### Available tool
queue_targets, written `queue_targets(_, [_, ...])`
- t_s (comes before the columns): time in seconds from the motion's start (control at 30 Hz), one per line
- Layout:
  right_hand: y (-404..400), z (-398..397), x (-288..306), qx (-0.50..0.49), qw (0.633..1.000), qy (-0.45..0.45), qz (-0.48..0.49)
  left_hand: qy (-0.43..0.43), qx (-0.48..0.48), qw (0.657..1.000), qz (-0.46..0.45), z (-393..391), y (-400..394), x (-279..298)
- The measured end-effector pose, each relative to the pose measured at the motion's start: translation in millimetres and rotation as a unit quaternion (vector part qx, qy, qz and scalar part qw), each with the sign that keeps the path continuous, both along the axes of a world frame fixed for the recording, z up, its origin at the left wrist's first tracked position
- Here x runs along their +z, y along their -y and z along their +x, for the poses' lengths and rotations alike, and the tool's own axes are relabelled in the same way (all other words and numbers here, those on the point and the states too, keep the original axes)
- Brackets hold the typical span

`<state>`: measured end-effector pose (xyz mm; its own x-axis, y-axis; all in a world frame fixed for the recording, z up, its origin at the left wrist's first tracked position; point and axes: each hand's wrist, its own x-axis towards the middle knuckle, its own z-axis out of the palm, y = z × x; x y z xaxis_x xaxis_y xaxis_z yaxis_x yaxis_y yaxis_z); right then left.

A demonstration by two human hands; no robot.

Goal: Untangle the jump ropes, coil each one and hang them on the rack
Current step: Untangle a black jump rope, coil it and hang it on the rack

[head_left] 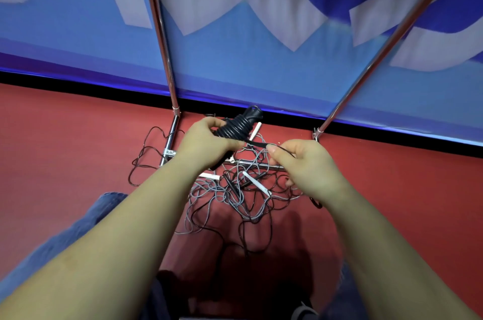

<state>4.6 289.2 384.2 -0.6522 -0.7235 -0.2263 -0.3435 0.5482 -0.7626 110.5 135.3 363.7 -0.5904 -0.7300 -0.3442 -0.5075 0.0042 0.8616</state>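
My left hand grips a black jump rope bundle, its cord wound in tight turns around the handles. A short black strap runs from the bundle to my right hand, which pinches its end between thumb and fingers. Below both hands, a tangle of grey and black jump ropes with white handles lies on the red floor, over the rack's lower bar. The rack's two chrome uprights rise to the left and right.
A blue and white banner hangs right behind the rack. A loose black cord loop trails on the red floor left of the rack foot. My knees in blue jeans are at the lower left.
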Motion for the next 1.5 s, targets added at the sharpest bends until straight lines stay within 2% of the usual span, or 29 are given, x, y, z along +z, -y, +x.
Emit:
queue_targets(0.2, [-1,1,-3,0.028,0.999,-0.041,0.001,0.080,-0.065,0.994,-0.036,1,-1,-10])
queue_targets(0.37, [-4,-2,-3,0.025,0.998,-0.045,-0.020,0.119,-0.194,0.973,-0.031,0,-8,-11])
queue_targets(0.43, [-3,-1,-4,0.040,0.998,-0.056,-0.016,0.124,-0.229,0.965,-0.040,1,-9,-11])
queue_targets(0.57, [-2,3,-2,0.074,0.996,-0.058,-0.006,0.111,-0.308,0.945,0.021,3,-15,-6])
queue_targets(0.73, [-3,0,-5,0.051,0.997,-0.063,0.020,0.096,-0.368,0.924,0.031,4,-15,-6])
queue_targets(1.0, [-9,-12,-11,-0.021,0.992,0.041,0.117,0.036,-0.363,0.930,0.043,3,-20,-6])
queue_targets(1.17, [-12,-15,-5,-0.010,0.976,0.101,0.190,0.026,-0.376,0.925,0.055,3,-20,-5])
queue_targets(1.33, [-11,-18,0,-0.035,0.969,0.163,0.183,-0.008,-0.366,0.925,0.098,4,-15,4])
queue_targets(1.5, [-9,-19,-3,-0.106,0.924,0.363,0.064,-0.046,-0.341,0.929,0.139,7,-9,11])
